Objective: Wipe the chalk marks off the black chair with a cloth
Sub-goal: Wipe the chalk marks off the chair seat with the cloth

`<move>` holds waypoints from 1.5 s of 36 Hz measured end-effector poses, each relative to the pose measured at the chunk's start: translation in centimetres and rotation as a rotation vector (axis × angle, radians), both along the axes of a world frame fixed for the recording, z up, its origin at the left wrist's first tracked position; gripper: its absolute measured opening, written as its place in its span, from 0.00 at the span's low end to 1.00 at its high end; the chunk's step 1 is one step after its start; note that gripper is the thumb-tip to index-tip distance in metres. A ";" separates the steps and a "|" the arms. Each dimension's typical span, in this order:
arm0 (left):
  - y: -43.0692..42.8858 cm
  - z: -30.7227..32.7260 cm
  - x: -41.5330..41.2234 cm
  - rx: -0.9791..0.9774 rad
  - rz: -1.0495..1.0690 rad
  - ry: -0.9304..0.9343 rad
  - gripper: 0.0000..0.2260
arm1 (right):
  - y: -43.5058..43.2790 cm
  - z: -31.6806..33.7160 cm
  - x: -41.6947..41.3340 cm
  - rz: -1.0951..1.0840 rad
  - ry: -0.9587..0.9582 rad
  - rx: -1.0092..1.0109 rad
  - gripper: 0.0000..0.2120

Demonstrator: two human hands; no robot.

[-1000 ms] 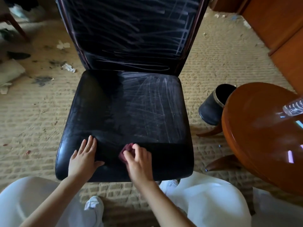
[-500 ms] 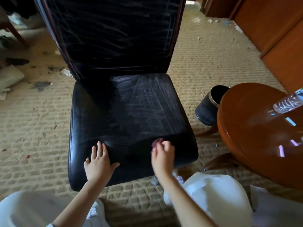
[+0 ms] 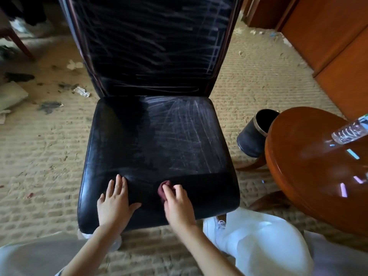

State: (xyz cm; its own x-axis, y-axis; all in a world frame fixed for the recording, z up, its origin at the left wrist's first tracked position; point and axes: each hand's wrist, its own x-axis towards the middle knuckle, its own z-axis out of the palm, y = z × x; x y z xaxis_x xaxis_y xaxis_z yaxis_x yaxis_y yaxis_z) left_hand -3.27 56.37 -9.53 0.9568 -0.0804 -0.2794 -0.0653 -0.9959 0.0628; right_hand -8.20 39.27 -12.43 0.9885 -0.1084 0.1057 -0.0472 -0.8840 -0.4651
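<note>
Since half a second ago the right hand (image 3: 178, 204) has slid leftward along the front of the seat, from near the 5 o'clock corner back toward 6 o'clock, carrying the cloth (image 3: 164, 189) with it; the left hand (image 3: 114, 202) has kept its place on the front left part of the seat. That right grip is curled round the dark red cloth, bunched under the fingers and pressed on the black chair (image 3: 157, 148) near its front edge. Flat on the leather lies the left hand, fingers straight and slightly spread, thumb out toward the cloth, holding nothing.

White chalk marks (image 3: 187, 132) cover the seat from its middle out to 3 o'clock and up to 12 o'clock. From the middle to 9 o'clock, and along the front strip where the hands work, the seat looks dark and mostly free of them. Long streaks of chalk cross the backrest (image 3: 151, 42) at 12 o'clock.

At 3 o'clock of the chair a dark bin (image 3: 253, 136) stands on the woven carpet (image 3: 39, 156), just beside a round wooden surface (image 3: 318, 166) carrying a clear plastic bottle (image 3: 350, 130) on its side.
</note>
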 end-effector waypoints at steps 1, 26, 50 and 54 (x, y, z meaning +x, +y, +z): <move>-0.1 -0.1 -0.1 0.003 -0.001 -0.005 0.43 | -1.3 0.4 0.3 -0.038 0.000 0.022 0.19; 0.1 -0.6 0.7 -0.123 0.004 -0.028 0.38 | 2.4 0.6 3.1 0.240 0.127 0.031 0.14; -1.6 0.6 3.7 0.012 -0.052 0.146 0.44 | 2.4 1.8 5.8 0.023 0.172 -0.087 0.10; -1.5 0.6 3.7 -0.002 -0.056 0.145 0.44 | -0.2 3.5 5.4 0.166 0.269 -0.166 0.09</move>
State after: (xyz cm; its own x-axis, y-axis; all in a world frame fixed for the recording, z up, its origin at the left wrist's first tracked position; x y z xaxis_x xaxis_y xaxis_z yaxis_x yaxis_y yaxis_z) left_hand 0.42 54.91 -8.89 0.9003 -0.1330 -0.4143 -0.1106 -0.9908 0.0777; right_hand -2.80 39.08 -8.90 0.9861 0.0526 -0.1578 0.0020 -0.9523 -0.3051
